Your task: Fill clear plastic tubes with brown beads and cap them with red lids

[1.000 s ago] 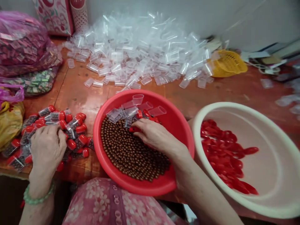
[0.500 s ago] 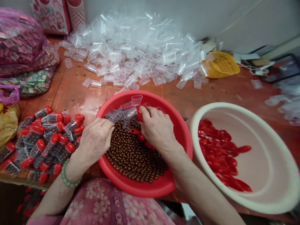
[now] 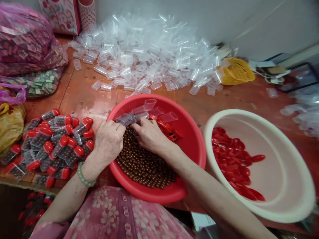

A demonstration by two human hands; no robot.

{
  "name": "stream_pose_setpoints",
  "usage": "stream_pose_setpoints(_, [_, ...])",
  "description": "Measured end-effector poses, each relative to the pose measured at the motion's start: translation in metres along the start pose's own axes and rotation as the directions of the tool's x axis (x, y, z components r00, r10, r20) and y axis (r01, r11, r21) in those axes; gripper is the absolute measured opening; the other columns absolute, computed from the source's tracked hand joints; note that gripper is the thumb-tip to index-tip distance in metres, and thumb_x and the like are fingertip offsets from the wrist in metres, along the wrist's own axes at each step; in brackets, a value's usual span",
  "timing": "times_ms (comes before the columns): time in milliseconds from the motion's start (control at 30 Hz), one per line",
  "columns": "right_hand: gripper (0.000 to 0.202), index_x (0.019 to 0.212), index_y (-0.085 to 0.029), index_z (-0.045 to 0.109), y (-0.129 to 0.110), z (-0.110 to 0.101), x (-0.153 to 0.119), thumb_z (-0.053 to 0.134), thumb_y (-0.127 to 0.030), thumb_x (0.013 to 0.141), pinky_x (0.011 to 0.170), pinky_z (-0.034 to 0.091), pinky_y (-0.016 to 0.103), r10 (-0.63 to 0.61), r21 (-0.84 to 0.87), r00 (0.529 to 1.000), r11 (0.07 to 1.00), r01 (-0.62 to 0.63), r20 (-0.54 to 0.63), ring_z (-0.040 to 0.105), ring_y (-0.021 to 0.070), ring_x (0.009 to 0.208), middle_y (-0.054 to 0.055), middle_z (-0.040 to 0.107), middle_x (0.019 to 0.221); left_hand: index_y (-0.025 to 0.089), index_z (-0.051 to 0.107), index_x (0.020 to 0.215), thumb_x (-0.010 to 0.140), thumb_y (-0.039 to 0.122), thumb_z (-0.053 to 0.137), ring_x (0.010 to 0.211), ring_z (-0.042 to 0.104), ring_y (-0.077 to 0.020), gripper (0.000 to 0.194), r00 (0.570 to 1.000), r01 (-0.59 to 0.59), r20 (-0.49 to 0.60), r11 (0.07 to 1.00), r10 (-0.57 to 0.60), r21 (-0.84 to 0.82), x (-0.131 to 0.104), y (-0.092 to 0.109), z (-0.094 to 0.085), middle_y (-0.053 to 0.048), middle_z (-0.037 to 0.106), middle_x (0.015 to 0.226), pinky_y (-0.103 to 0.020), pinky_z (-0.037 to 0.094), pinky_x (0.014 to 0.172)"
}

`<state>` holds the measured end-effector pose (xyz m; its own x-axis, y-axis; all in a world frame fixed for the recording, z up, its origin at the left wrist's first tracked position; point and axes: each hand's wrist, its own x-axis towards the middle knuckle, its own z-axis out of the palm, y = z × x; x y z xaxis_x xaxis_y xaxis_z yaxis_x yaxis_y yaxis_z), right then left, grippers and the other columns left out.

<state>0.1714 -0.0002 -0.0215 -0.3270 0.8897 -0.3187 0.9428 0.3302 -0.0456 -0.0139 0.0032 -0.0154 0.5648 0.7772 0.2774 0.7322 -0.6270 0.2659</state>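
Note:
A red basin (image 3: pixel 200 149) in front of me holds a bed of brown beads (image 3: pixel 144 166). Several clear plastic cases (image 3: pixel 124 119) lie along its far side, with red caps (image 3: pixel 163 126) to their right. My left hand (image 3: pixel 109 141) is closed at the basin's left rim, fingers curled beside the clear cases; whatever they grip is hidden. Over the beads, my right hand (image 3: pixel 151 134) is closed too, fingertips pointing down and left next to the cases. What it pinches is covered by the fingers.
Filled cases with red caps (image 3: pixel 57 146) are heaped on the left. At right stands a cream tub (image 3: pixel 279 212) with red caps inside. A large pile of clear cases (image 3: pixel 149 63) and a yellow basket (image 3: pixel 239 71) are behind. Stuffed plastic bags (image 3: pixel 27 43) sit at far left.
My right hand has moved left, off the red caps and toward my left hand, leaving the caps in view. My left hand stays by the left rim. The view has shifted slightly.

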Motion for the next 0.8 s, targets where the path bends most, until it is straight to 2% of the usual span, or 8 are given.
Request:
stream_pose_setpoints(133, [0.03, 0.104, -0.009, 0.062, -0.026, 0.007, -0.008, 0.049, -0.006, 0.078, 0.084, 0.039, 0.038, -0.098, 0.021, 0.995, 0.995, 0.098, 0.021, 0.05, 0.0289, 0.098, 0.019, 0.051, 0.109, 0.015, 0.066, 0.084, 0.09, 0.016, 0.047, 0.082, 0.057, -0.0234, 0.021, 0.999, 0.009, -0.034, 1.0, -0.01, -0.017, 0.0, 0.0, 0.001, -0.005, 0.069, 0.081, -0.036, 0.038, 0.072])
stream_pose_setpoints(233, [0.027, 0.1, -0.009, 0.062, -0.035, 0.007, -0.014, 0.055, -0.009, 0.074, 0.085, 0.042, 0.034, -0.171, 0.184, 0.98, 0.971, 0.15, 0.103, 0.051, 0.0254, 0.095, 0.016, 0.052, 0.104, 0.015, 0.067, 0.083, 0.091, 0.017, 0.046, 0.081, 0.057, -0.0232, 0.022, 0.999, 0.009, -0.04, 1.0, -0.01, -0.03, 0.0, 0.0, 0.002, -0.006, 0.069, 0.081, -0.036, 0.038, 0.073])
stream_pose_setpoints(367, [0.035, 0.102, -0.009, 0.063, -0.027, 0.005, -0.015, 0.063, -0.014, 0.068, 0.08, 0.045, 0.032, -0.237, 0.45, 0.942, 0.886, 0.109, 0.239, 0.053, 0.0216, 0.088, 0.011, 0.056, 0.1, 0.015, 0.067, 0.083, 0.089, 0.017, 0.047, 0.082, 0.057, -0.0234, 0.021, 0.999, -0.004, -0.049, 0.999, 0.002, -0.045, 0.0, -0.001, 0.005, -0.006, 0.069, 0.081, -0.036, 0.038, 0.072])
stream_pose_setpoints(433, [0.041, 0.106, -0.01, 0.063, -0.018, 0.007, -0.013, 0.068, -0.018, 0.065, 0.079, 0.045, 0.031, -0.267, 0.642, 0.916, 0.767, 0.015, 0.298, 0.055, 0.0196, 0.085, 0.007, 0.06, 0.098, 0.015, 0.067, 0.084, 0.09, 0.018, 0.046, 0.083, 0.058, -0.0239, 0.022, 0.999, -0.006, -0.045, 0.998, 0.004, -0.059, 0.0, -0.002, 0.005, -0.006, 0.07, 0.082, -0.036, 0.039, 0.072])
stream_pose_setpoints(567, [0.046, 0.106, -0.015, 0.065, -0.002, 0.017, -0.009, 0.075, -0.027, 0.063, 0.081, 0.046, 0.029, -0.373, 0.915, 0.871, 0.36, -0.181, 0.319, 0.057, 0.016, 0.085, 0.0, 0.065, 0.095, 0.014, 0.067, 0.087, 0.091, 0.019, 0.044, 0.086, 0.059, -0.0247, 0.024, 0.998, -0.042, 0.046, 0.99, 0.049, -0.133, -0.004, -0.001, -0.004, -0.008, 0.071, 0.086, -0.039, 0.04, 0.076])
stream_pose_setpoints(667, [0.041, 0.098, -0.015, 0.068, 0.005, 0.021, -0.009, 0.078, -0.023, 0.059, 0.082, 0.046, 0.027, -0.428, 0.972, 0.873, 0.098, -0.213, 0.235, 0.058, 0.0136, 0.086, -0.001, 0.067, 0.094, 0.015, 0.065, 0.098, 0.09, 0.012, 0.04, 0.092, 0.06, -0.022, 0.027, 0.96, -0.146, 0.188, 0.945, 0.207, -0.293, -0.01, -0.002, -0.02, -0.008, 0.07, 0.094, -0.038, 0.042, 0.085])
stream_pose_setpoints(733, [0.038, 0.094, -0.014, 0.068, 0.008, 0.019, -0.01, 0.079, -0.02, 0.058, 0.077, 0.046, 0.024, -0.431, 0.974, 0.88, -0.018, -0.227, 0.197, 0.058, 0.0113, 0.081, -0.002, 0.067, 0.089, 0.015, 0.061, 0.11, 0.087, 0.009, 0.042, 0.1, 0.059, -0.0209, 0.03, 0.923, -0.183, 0.247, 0.9, 0.296, -0.396, -0.013, -0.002, -0.03, -0.008, 0.069, 0.104, -0.038, 0.043, 0.093])
stream_pose_setpoints(800, [0.036, 0.093, -0.013, 0.068, 0.01, 0.015, -0.012, 0.079, -0.019, 0.059, 0.074, 0.045, 0.022, -0.445, 0.968, 0.88, -0.092, -0.231, 0.168, 0.058, 0.0095, 0.076, -0.003, 0.066, 0.084, 0.015, 0.057, 0.117, 0.084, 0.01, 0.049, 0.109, 0.057, -0.0216, 0.034, 0.897, -0.176, 0.288, 0.869, 0.335, -0.462, -0.014, -0.002, -0.036, -0.009, 0.065, 0.116, -0.038, 0.043, 0.097])
